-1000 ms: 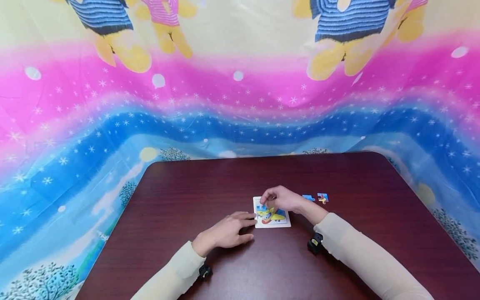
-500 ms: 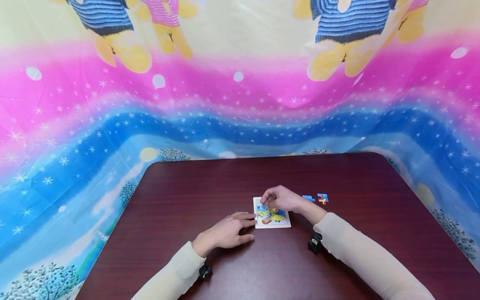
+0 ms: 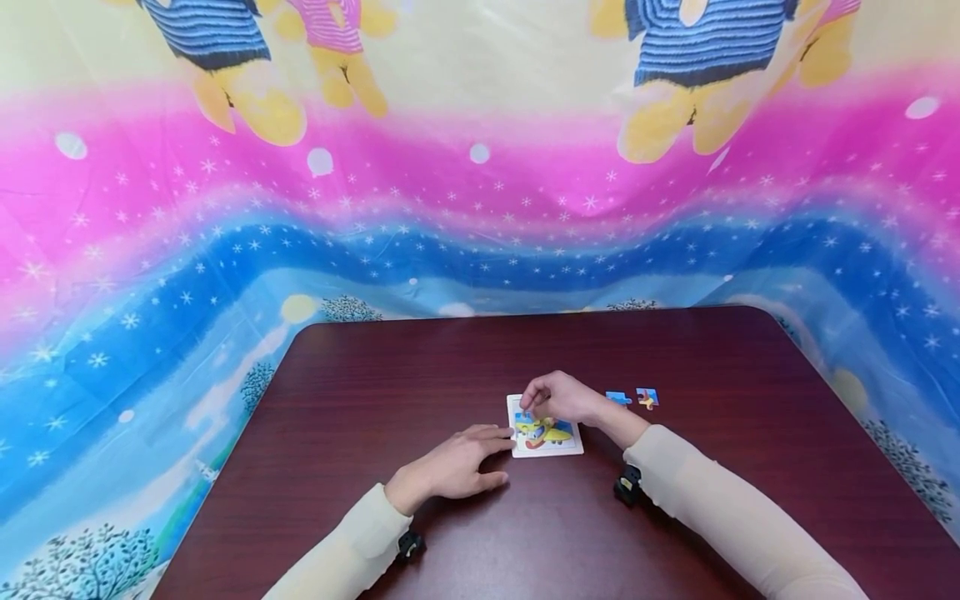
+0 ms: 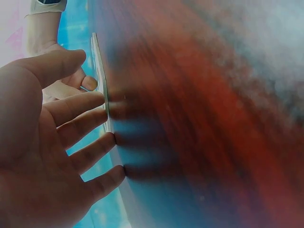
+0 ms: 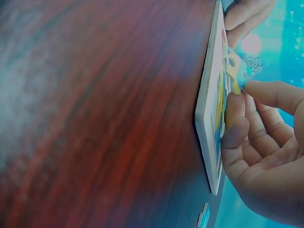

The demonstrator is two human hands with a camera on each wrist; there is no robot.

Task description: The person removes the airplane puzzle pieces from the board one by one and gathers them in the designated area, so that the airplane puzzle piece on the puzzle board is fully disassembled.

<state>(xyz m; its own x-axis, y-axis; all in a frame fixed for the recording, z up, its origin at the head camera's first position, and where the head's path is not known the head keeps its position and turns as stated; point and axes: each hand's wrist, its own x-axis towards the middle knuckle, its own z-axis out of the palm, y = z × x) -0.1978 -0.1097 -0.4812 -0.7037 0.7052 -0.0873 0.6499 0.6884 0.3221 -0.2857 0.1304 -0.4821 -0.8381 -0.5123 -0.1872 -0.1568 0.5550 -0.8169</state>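
Note:
A small white-framed jigsaw board (image 3: 547, 452) lies on the dark wood table, with a yellow and blue picture partly filled in. My right hand (image 3: 567, 398) is over its upper part. In the right wrist view, the right fingertips (image 5: 249, 86) pinch a yellow and light blue puzzle piece (image 5: 236, 72), tilted up at the face of the board. My left hand (image 3: 457, 462) lies palm down with fingers extended, its fingertips at the board's left edge. From the left wrist view, those fingers (image 4: 90, 152) are spread and hold nothing.
Two loose puzzle pieces lie right of the board: a blue one (image 3: 618, 397), partly behind the right wrist, and a blue, red and yellow one (image 3: 647, 398). The table (image 3: 390, 367) ends at a printed cloth backdrop (image 3: 480, 200).
The right fingers shift only slightly over the upper left of the board, where the piece stands at a changed tilt. The left hand stays at the board's edge.

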